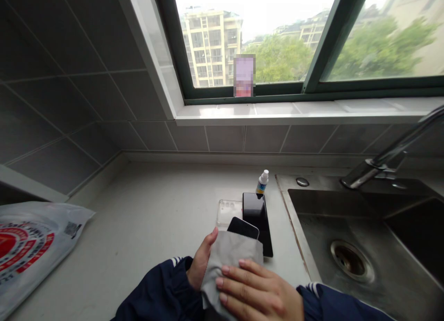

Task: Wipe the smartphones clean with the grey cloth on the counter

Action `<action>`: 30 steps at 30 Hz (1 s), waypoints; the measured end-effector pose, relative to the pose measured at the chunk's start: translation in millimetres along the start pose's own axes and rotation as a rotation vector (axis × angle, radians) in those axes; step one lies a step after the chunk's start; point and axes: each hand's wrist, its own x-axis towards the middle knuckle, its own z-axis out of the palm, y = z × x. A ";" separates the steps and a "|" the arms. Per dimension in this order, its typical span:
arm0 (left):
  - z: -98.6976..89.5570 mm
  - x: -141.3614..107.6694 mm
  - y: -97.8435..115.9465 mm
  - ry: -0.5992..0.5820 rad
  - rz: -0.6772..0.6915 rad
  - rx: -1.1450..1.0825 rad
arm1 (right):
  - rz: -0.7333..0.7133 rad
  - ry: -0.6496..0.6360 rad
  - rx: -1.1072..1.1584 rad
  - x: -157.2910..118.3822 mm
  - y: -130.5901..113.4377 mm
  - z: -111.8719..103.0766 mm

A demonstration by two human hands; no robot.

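Note:
My left hand (201, 261) is closed around the side of a smartphone (243, 226), thumb up along its left edge. A grey cleaning cloth (229, 251) with zigzag edges covers most of the phone, leaving only its dark top end bare. My right hand (260, 288) lies flat on the cloth with its fingers stretched out; its thumb is hidden. Just beyond, a black tablet-like device (267, 240) lies on the counter, partly behind the held phone. A clear phone case (227, 212) rests to its left. A small white-capped bottle (262, 182) stands at its far end.
A steel sink (312, 261) with a faucet (360, 173) is on the right. At the left lies a printed white plastic bag (31, 247) on the pale counter (156, 210). A tiled wall and window sill (294, 110) bound the back.

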 end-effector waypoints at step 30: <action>-5.1 -1.3 -2.1 0.101 -0.035 -0.040 | 0.140 -0.099 -0.042 11.5 -11.1 -16.7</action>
